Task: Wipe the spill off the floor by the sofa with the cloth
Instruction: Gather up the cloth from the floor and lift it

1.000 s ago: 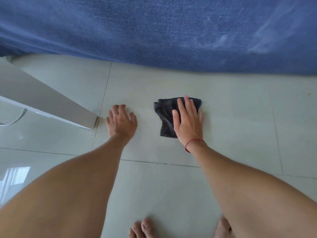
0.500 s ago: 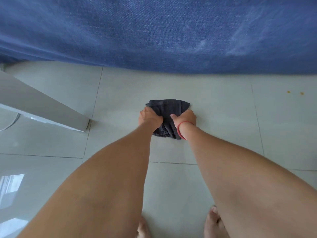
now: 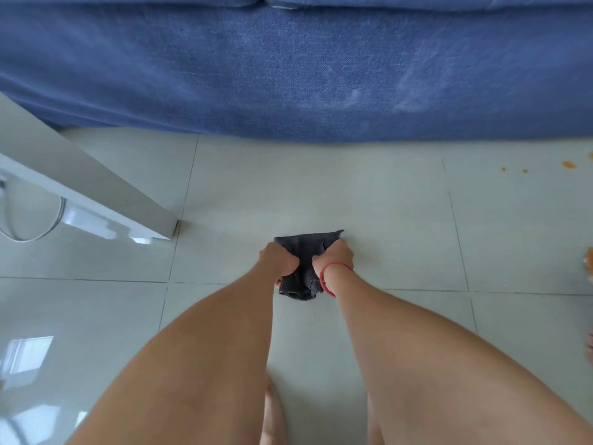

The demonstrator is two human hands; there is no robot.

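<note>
A dark grey cloth (image 3: 305, 248) is bunched between both hands above the pale tiled floor (image 3: 321, 194). My left hand (image 3: 278, 261) grips its left side and my right hand (image 3: 334, 256), with a red band at the wrist, grips its right side. A fold of the cloth hangs down between my wrists. Small orange spots of spill (image 3: 569, 164) lie on the floor at the far right, close to the blue sofa (image 3: 288, 65), well away from the cloth.
The sofa front runs across the whole top of the view. A white table leg or panel (image 3: 96, 194) slants in from the left, with a white cable (image 3: 38, 226) beside it. An orange object (image 3: 588, 264) shows at the right edge. My bare feet are at the bottom.
My right hand was flat on the cloth and my left flat on the floor; both then closed on the cloth and lifted it. The view has pulled back, showing the orange spots at right.
</note>
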